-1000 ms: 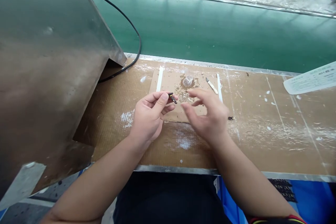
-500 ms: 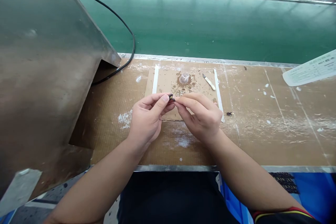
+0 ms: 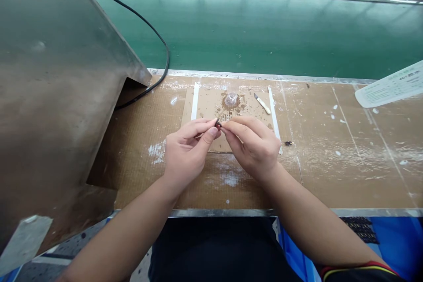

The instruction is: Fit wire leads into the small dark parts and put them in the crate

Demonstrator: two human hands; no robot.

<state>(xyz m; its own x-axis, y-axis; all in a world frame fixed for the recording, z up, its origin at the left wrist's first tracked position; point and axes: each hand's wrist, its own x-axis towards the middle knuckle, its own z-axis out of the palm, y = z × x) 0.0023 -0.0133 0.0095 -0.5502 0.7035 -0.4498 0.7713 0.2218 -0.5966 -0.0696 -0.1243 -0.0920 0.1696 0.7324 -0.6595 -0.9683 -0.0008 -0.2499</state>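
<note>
My left hand (image 3: 188, 145) is closed, pinching a small dark part (image 3: 217, 122) between thumb and fingers. Its exact kind is too small to tell. My right hand (image 3: 253, 143) is closed too, its fingertips pressed together against the right side of that part; what they grip there is mostly hidden. Beyond the hands, on a taped cardboard pad (image 3: 209, 101), a small clear cup (image 3: 231, 99) stands in a wet stain. To its right lies a knife with a pale handle (image 3: 263, 105). Another small dark piece (image 3: 288, 143) rests right of the pad.
A large metal housing (image 3: 59, 75) takes up the left side, with a black cable (image 3: 155, 31) curving past it. Behind the cardboard-covered bench (image 3: 330, 176) runs a green belt (image 3: 251, 31). A white printed sheet or panel (image 3: 390, 86) juts in from the right.
My left fingers have turned the small dark part, so its yellow spot no longer shows and a reddish bit appears near the thumb. My right hand has barely moved.
</note>
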